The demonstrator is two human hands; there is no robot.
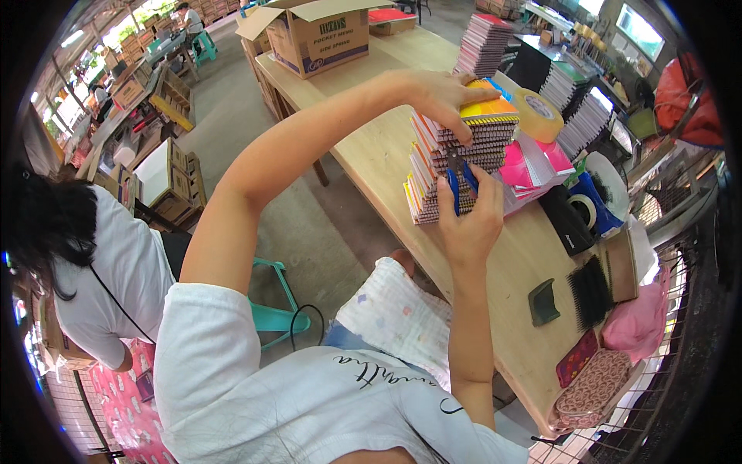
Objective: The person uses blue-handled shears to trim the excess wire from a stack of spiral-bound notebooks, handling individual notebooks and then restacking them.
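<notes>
A stack of spiral notebooks (495,141) with yellow and orange covers stands on the wooden table, its dark coils facing me. My left hand (442,99) reaches over the top of it, fingers spread across the upper cover and the thumb down against the coils. Lower down, my right hand (475,213) is closed around blue-handled pliers (454,189). Their dark jaws point up at the coil side, just below my left thumb. Whether the jaws touch a wire is too small to tell.
Right of the stack are a wide tape roll (539,116) and pink paper pieces (533,166). More notebook piles (483,46) stand behind. A cardboard box (318,39) sits at the table's far end. A brush (590,292) and pouch (593,387) lie nearer. Another person (116,255) sits left.
</notes>
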